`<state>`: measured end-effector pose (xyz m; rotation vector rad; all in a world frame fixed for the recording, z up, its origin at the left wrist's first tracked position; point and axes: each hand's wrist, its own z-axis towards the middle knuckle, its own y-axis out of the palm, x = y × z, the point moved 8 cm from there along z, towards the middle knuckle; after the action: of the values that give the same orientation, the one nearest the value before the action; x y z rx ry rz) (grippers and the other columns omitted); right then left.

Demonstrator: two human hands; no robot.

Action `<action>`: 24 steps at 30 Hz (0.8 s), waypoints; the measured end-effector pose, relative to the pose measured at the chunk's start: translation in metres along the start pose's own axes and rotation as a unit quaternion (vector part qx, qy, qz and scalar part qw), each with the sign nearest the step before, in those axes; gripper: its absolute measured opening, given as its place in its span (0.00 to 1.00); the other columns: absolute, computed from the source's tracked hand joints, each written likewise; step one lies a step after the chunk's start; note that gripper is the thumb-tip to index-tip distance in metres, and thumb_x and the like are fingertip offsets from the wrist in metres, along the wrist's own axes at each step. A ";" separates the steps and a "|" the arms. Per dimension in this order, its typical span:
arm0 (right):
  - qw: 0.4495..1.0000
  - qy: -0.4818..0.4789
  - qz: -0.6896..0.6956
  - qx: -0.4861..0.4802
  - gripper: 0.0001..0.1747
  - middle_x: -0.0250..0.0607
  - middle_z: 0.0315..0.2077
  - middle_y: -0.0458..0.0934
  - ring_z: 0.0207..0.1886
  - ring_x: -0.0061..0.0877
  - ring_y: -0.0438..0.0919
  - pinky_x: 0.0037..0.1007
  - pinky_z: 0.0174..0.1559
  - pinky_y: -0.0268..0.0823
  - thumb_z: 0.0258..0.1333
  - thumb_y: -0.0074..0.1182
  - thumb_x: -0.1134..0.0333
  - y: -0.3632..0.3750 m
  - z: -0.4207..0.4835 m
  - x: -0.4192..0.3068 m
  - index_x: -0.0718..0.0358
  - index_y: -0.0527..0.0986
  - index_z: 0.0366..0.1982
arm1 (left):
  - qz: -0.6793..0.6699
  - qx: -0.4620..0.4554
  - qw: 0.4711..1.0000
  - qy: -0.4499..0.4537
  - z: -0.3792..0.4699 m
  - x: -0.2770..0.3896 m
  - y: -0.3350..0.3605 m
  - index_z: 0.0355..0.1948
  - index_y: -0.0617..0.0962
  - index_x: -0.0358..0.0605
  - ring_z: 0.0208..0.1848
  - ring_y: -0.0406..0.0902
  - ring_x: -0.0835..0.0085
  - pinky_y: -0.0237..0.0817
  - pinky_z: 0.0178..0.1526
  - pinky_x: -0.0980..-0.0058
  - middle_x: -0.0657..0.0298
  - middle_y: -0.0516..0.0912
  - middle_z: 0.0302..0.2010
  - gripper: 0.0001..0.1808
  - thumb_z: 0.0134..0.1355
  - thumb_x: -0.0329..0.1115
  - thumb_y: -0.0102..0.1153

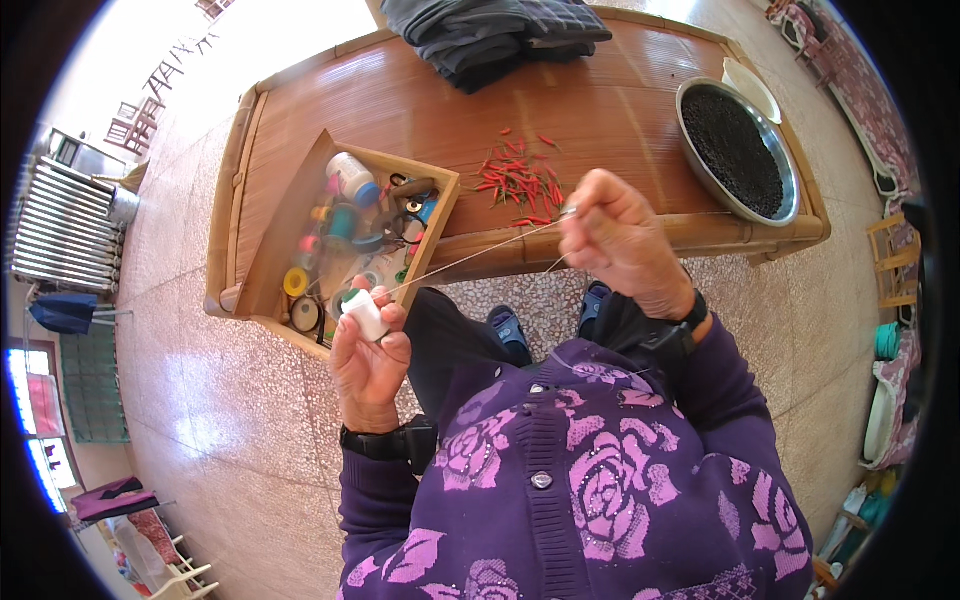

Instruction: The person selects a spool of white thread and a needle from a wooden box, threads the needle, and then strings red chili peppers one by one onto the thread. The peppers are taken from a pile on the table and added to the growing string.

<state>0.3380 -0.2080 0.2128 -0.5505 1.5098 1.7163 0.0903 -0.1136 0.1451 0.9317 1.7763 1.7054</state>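
Observation:
My left hand (373,352) holds a spool of white thread (365,315) with a green end, tilted up between the fingers. From it a strand of thread (480,256) runs taut up and right to my right hand (619,244). The right thumb and fingertips pinch that strand; a small metallic glint shows there, too small to name. A loose end hangs just below the right fingers. Behind the spool, a wooden drawer (444,217) overhangs the table edge. Inside lie a white bottle with a blue cap (352,180), a teal thread spool (343,223) and a yellow tape roll (295,282).
Red chili peppers (517,176) lie scattered on the bamboo table (600,112). A steel basin of small black grains (735,150) stands at its right end, beside a pale lid or dish (752,90). Folded dark clothes (495,34) are stacked at the far edge.

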 end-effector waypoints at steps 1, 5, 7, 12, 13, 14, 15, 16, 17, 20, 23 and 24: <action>1.000 -0.002 -0.010 0.006 0.04 0.33 0.29 0.76 0.21 0.12 0.63 0.16 0.25 0.56 0.68 0.50 0.67 -0.004 -0.003 -0.005 0.58 0.71 0.40 | 0.005 -0.018 1.000 -0.011 0.000 -0.005 0.002 0.61 0.70 0.46 0.46 0.71 0.68 0.72 0.40 0.73 0.59 0.72 0.47 0.25 0.64 0.33 0.60; 0.999 -0.029 -0.012 0.019 0.04 0.33 0.29 0.75 0.20 0.11 0.61 0.17 0.27 0.56 0.67 0.51 0.67 -0.013 -0.012 -0.028 0.58 0.71 0.40 | 0.054 -0.072 0.993 -0.077 -0.003 -0.023 0.015 0.58 0.72 0.45 0.38 0.71 0.72 0.67 0.31 0.81 0.57 0.73 0.46 0.24 0.60 0.34 0.63; 0.997 -0.066 -0.004 0.030 0.04 0.33 0.30 0.76 0.22 0.12 0.62 0.17 0.27 0.56 0.66 0.52 0.67 -0.016 -0.015 -0.042 0.58 0.72 0.40 | 0.214 -0.012 0.973 -0.086 -0.005 -0.025 0.008 0.54 0.74 0.42 0.34 0.76 0.72 0.68 0.32 0.81 0.55 0.78 0.44 0.21 0.59 0.32 0.62; 0.990 -0.127 -0.059 0.028 0.05 0.31 0.29 0.74 0.20 0.11 0.60 0.17 0.26 0.55 0.66 0.53 0.67 -0.026 -0.024 -0.086 0.57 0.72 0.41 | 0.468 0.022 0.881 -0.063 -0.023 -0.016 0.016 0.52 0.76 0.38 0.32 0.80 0.72 0.71 0.35 0.79 0.54 0.83 0.39 0.21 0.58 0.34 0.63; 0.988 -0.135 -0.061 0.037 0.04 0.30 0.28 0.74 0.20 0.10 0.59 0.17 0.26 0.55 0.66 0.53 0.67 -0.029 -0.028 -0.093 0.57 0.72 0.41 | 0.468 0.001 0.881 -0.067 -0.027 -0.017 0.023 0.52 0.76 0.37 0.33 0.80 0.73 0.71 0.36 0.78 0.54 0.83 0.38 0.22 0.58 0.35 0.63; 0.987 -0.141 -0.056 0.048 0.04 0.30 0.28 0.74 0.19 0.10 0.59 0.17 0.25 0.54 0.66 0.53 0.67 -0.032 -0.031 -0.098 0.57 0.72 0.41 | 0.433 -0.038 0.899 -0.054 -0.031 -0.017 0.034 0.54 0.75 0.36 0.33 0.80 0.72 0.72 0.36 0.77 0.52 0.83 0.39 0.25 0.58 0.37 0.64; 0.987 -0.148 -0.041 0.050 0.04 0.30 0.28 0.74 0.19 0.10 0.58 0.17 0.25 0.54 0.66 0.53 0.68 -0.034 -0.033 -0.102 0.57 0.72 0.41 | 0.374 -0.077 0.923 -0.037 -0.035 -0.018 0.046 0.56 0.75 0.36 0.33 0.81 0.69 0.73 0.35 0.75 0.49 0.82 0.38 0.27 0.57 0.37 0.66; 0.985 -0.151 -0.044 0.076 0.06 0.28 0.26 0.72 0.18 0.09 0.57 0.17 0.24 0.52 0.65 0.54 0.68 -0.037 -0.038 -0.104 0.57 0.71 0.41 | 0.330 -0.119 0.936 -0.028 -0.041 -0.021 0.057 0.57 0.74 0.35 0.32 0.81 0.66 0.73 0.35 0.73 0.47 0.81 0.38 0.29 0.57 0.36 0.67; 0.986 -0.155 -0.047 0.043 0.06 0.27 0.26 0.71 0.18 0.10 0.57 0.17 0.23 0.52 0.65 0.55 0.68 -0.032 -0.038 -0.107 0.57 0.71 0.41 | 0.288 -0.157 0.944 -0.017 -0.045 -0.024 0.069 0.58 0.73 0.35 0.32 0.81 0.64 0.74 0.34 0.71 0.46 0.81 0.38 0.31 0.56 0.36 0.68; 0.984 -0.168 -0.049 0.026 0.09 0.25 0.25 0.68 0.18 0.10 0.57 0.17 0.23 0.52 0.64 0.56 0.65 -0.023 -0.042 -0.118 0.58 0.70 0.41 | 0.254 -0.177 0.950 -0.037 -0.048 -0.032 0.083 0.64 0.66 0.38 0.35 0.80 0.61 0.75 0.37 0.66 0.50 0.76 0.41 0.39 0.52 0.28 0.69; 0.976 -0.199 -0.088 0.016 0.08 0.25 0.25 0.67 0.18 0.10 0.57 0.17 0.24 0.52 0.64 0.56 0.64 -0.015 -0.043 -0.140 0.57 0.70 0.40 | 0.278 -0.091 0.956 -0.032 -0.036 -0.030 0.075 0.55 0.70 0.41 0.36 0.78 0.64 0.73 0.38 0.64 0.56 0.72 0.39 0.30 0.51 0.24 0.67; 0.976 -0.198 -0.092 -0.006 0.07 0.24 0.25 0.66 0.19 0.10 0.57 0.17 0.25 0.52 0.64 0.56 0.66 -0.010 -0.044 -0.148 0.56 0.70 0.40 | 0.266 -0.046 0.962 -0.038 -0.033 -0.028 0.069 0.47 0.70 0.44 0.35 0.76 0.67 0.72 0.36 0.68 0.58 0.70 0.40 0.25 0.50 0.23 0.67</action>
<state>0.4291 -0.2892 0.3079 -0.3179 1.1310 1.5788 0.0925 -0.1572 0.2135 1.5093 1.4612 2.0134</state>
